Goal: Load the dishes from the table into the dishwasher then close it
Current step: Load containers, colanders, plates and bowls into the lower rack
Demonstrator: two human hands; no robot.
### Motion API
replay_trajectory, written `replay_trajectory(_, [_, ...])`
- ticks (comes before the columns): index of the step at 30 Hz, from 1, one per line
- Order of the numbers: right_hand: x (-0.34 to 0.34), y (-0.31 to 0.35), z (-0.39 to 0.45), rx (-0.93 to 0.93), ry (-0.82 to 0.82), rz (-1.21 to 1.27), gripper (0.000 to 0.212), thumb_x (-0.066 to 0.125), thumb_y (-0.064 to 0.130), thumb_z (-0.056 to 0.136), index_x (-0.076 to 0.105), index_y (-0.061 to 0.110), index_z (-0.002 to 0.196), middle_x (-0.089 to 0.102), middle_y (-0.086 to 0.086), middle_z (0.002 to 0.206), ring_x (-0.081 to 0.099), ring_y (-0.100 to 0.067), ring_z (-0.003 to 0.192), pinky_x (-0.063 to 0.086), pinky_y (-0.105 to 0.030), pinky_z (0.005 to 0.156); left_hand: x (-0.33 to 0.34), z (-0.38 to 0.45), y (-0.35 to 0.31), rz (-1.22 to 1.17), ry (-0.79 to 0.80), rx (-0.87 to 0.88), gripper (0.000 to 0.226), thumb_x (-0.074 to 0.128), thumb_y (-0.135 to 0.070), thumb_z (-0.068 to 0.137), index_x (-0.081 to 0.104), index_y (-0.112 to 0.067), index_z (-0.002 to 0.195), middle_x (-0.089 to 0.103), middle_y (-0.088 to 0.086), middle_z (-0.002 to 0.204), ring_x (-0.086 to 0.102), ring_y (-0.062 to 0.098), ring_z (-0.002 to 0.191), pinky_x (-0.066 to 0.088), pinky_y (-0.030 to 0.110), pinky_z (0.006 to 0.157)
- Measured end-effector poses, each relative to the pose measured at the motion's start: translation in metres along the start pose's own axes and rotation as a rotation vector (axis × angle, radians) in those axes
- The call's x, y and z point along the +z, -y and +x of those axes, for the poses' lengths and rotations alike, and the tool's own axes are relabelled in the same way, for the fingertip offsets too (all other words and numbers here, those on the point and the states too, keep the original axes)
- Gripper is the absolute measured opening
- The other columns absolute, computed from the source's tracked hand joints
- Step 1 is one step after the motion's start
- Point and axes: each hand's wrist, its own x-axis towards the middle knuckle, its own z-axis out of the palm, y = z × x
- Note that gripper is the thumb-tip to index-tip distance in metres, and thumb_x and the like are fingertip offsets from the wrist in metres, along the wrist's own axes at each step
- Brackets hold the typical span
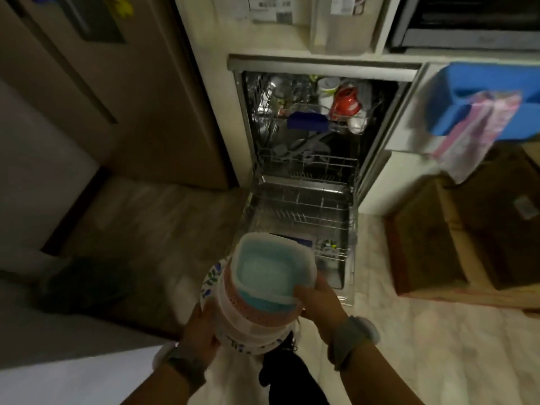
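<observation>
A: What are the hands carrying?

B: A stack of dishes [257, 290]: a blue tub on top, a pink container under it, a flowered plate at the bottom. The left hand [201, 328] has its fingers curled under the plate's edge; the right hand [318, 302] grips the tub's rim, fingers wrapped round it.

A: And the dishwasher [315, 147]?

B: Just beyond the fingers, door down, lower rack [301, 211] pulled out. The upper rack holds a red cup [346, 102] and a white mug [327, 90].
</observation>
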Motion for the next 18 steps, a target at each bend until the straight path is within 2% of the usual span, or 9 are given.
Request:
replay_trajectory(1, [0.005, 0.004, 0.022, 0.024, 0.004, 0.007, 0.045, 0.066, 0.02, 0.062, 0.057, 0.038, 0.102, 0.065, -0.007, 0.114, 0.061, -0.029, 0.107, 0.052, -0.057, 0.089, 0.0, 0.023, -0.009, 0.019, -0.025, -0.035, 0.04, 0.051, -0.041, 0.094, 0.054, -0.016, 0.125, 0.069, 0.01, 0.104, 0.061, 0.03, 0.097, 0.057, 0.039, 0.06])
replay_trajectory(2, [0.006, 0.002, 0.05, 0.046, -0.003, 0.025, 0.046, 0.066, 0.023, 0.058, 0.057, 0.039, 0.1, 0.065, -0.005, 0.112, 0.062, -0.029, 0.106, 0.052, -0.057, 0.088, 0.002, 0.046, -0.021, 0.035, -0.062, -0.065, 0.044, 0.048, -0.04, 0.097, 0.049, -0.014, 0.133, 0.065, 0.016, 0.118, 0.061, 0.031, 0.101, 0.056, 0.038, 0.061])
replay_trajectory(4, [0.013, 0.008, 0.093, 0.075, -0.027, 0.05, 0.049, 0.067, 0.029, 0.053, 0.056, 0.046, 0.098, 0.065, -0.003, 0.111, 0.062, -0.029, 0.105, 0.053, -0.057, 0.087, 0.012, 0.084, -0.045, 0.131, -0.07, -0.066, 0.051, 0.053, -0.039, 0.094, 0.045, -0.012, 0.136, 0.055, 0.02, 0.132, 0.057, 0.037, 0.115, 0.056, 0.045, 0.076])
replay_trajectory(6, [0.018, 0.019, 0.113, 0.066, -0.024, 0.03, 0.049, 0.068, 0.03, 0.059, 0.055, 0.05, 0.102, 0.064, -0.003, 0.114, 0.061, -0.028, 0.106, 0.053, -0.055, 0.088, 0.028, 0.094, -0.066, 0.17, -0.086, 0.021, 0.041, 0.051, -0.028, 0.098, 0.045, -0.01, 0.134, 0.053, 0.018, 0.133, 0.051, 0.038, 0.124, 0.048, 0.049, 0.094])
replay_trajectory(8, [0.02, 0.03, 0.149, 0.042, -0.064, 0.035, 0.052, 0.066, 0.023, 0.066, 0.054, 0.039, 0.114, 0.064, -0.004, 0.116, 0.061, -0.029, 0.108, 0.053, -0.055, 0.089, 0.054, 0.122, -0.091, 0.199, -0.079, 0.039, 0.037, 0.046, -0.022, 0.1, 0.045, -0.009, 0.135, 0.053, 0.017, 0.134, 0.053, 0.036, 0.122, 0.048, 0.045, 0.091])
replay_trajectory(10, [0.023, 0.033, 0.194, 0.037, -0.111, 0.024, 0.058, 0.065, 0.023, 0.068, 0.052, 0.028, 0.124, 0.062, -0.006, 0.118, 0.061, -0.03, 0.108, 0.053, -0.054, 0.088, 0.074, 0.169, -0.106, 0.177, -0.031, 0.006, 0.031, 0.044, -0.024, 0.101, 0.048, -0.015, 0.13, 0.057, 0.012, 0.129, 0.059, 0.027, 0.107, 0.049, 0.038, 0.082])
replay_trajectory(11, [0.023, 0.033, 0.213, 0.017, -0.124, 0.021, 0.06, 0.064, 0.025, 0.067, 0.051, 0.026, 0.126, 0.062, -0.006, 0.118, 0.061, -0.03, 0.108, 0.054, -0.054, 0.087, 0.083, 0.192, -0.109, 0.138, 0.021, -0.024, 0.029, 0.042, -0.028, 0.101, 0.05, -0.018, 0.127, 0.059, 0.008, 0.125, 0.06, 0.023, 0.102, 0.049, 0.038, 0.083])
replay_trajectory(14, [0.015, 0.04, 0.244, -0.044, -0.186, 0.023, 0.06, 0.061, 0.033, 0.06, 0.052, 0.031, 0.12, 0.064, -0.004, 0.113, 0.062, -0.03, 0.105, 0.055, -0.054, 0.084, 0.109, 0.235, -0.116, 0.114, 0.089, -0.082, 0.033, 0.039, -0.037, 0.101, 0.057, -0.019, 0.123, 0.064, 0.004, 0.12, 0.059, 0.024, 0.108, 0.046, 0.042, 0.097])
replay_trajectory(18, [0.008, 0.028, 0.315, -0.192, -0.295, 0.098, 0.054, 0.064, 0.022, 0.071, 0.053, 0.037, 0.121, 0.065, 0.0, 0.114, 0.063, -0.027, 0.106, 0.055, -0.053, 0.085, 0.154, 0.352, -0.112, 0.217, 0.089, -0.058, 0.037, 0.042, -0.046, 0.098, 0.057, -0.023, 0.123, 0.065, 0.002, 0.12, 0.06, 0.021, 0.109, 0.047, 0.033, 0.086])
